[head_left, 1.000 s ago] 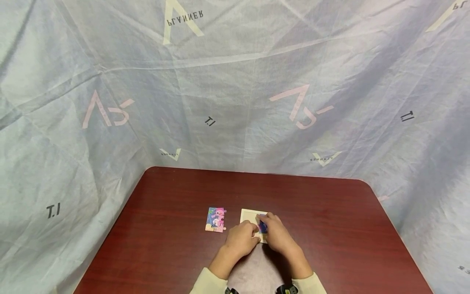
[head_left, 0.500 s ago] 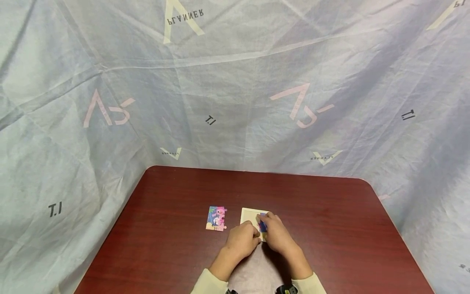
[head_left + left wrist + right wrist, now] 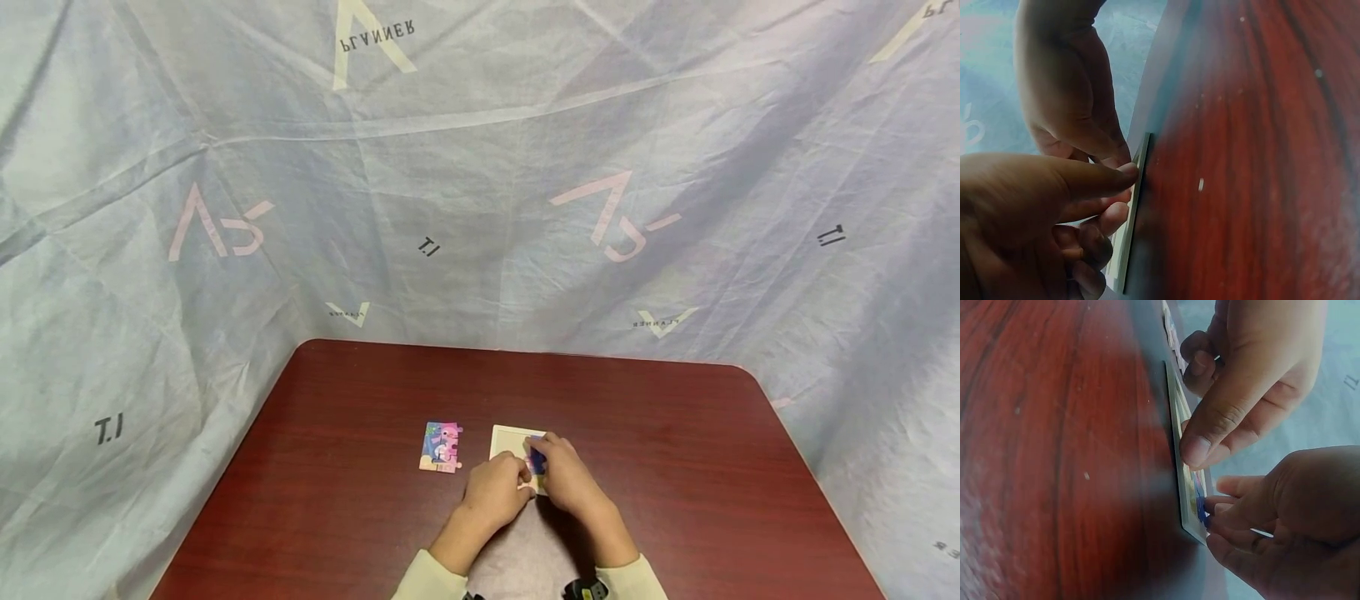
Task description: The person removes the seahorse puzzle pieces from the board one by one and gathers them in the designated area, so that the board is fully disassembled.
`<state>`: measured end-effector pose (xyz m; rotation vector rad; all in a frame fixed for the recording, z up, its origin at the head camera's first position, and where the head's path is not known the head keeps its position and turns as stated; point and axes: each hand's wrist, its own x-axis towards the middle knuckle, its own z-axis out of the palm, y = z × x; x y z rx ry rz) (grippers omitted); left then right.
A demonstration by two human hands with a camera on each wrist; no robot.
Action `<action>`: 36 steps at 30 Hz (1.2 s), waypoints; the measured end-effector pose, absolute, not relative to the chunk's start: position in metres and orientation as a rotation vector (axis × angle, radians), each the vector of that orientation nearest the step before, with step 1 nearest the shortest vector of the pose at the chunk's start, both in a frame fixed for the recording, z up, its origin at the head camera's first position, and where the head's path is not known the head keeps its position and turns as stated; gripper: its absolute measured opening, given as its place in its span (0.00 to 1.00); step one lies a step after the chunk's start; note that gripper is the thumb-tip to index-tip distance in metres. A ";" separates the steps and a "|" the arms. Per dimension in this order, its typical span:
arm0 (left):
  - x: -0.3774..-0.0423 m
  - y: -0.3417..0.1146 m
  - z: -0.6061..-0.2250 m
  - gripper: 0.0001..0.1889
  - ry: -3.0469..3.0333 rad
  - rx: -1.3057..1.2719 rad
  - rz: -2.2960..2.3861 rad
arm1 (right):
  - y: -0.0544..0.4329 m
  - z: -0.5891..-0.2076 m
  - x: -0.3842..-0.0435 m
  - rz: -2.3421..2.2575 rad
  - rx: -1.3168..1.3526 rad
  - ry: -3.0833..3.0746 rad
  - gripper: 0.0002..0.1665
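A pale, square jigsaw tray (image 3: 510,438) lies on the table under both hands. Blue puzzle pieces (image 3: 537,462) fill part of its right side; the fingers hide some of them. My left hand (image 3: 495,490) is at the tray's near edge, its thumb on the rim and its fingers curled, gripping the tray. From the right, my right hand (image 3: 570,477) reaches over the tray and holds a blue piece at its fingertips. In the right wrist view, the right fingertips (image 3: 1211,515) meet the blue piece near the tray's corner, close to the left thumb (image 3: 1197,450).
Left of the tray lies a joined block of pink and blue puzzle pieces (image 3: 441,447). The dark red wooden table (image 3: 337,392) has rounded far corners. Grey printed cloth (image 3: 480,167) hangs behind it and at both sides.
Both hands stay at the tray, with only slight finger movement. The tray and the joined block remain in place on the table.
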<state>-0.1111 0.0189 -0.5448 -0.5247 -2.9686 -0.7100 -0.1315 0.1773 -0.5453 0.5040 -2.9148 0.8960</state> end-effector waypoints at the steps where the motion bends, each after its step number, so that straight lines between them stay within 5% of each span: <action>1: -0.111 0.019 -0.545 0.08 -2.972 -0.521 -0.706 | 0.178 -0.545 -0.132 0.906 0.505 -2.909 0.35; 36: -0.112 0.019 -0.549 0.09 -2.991 -0.532 -0.883 | 0.178 -0.542 -0.135 0.891 0.539 -2.871 0.19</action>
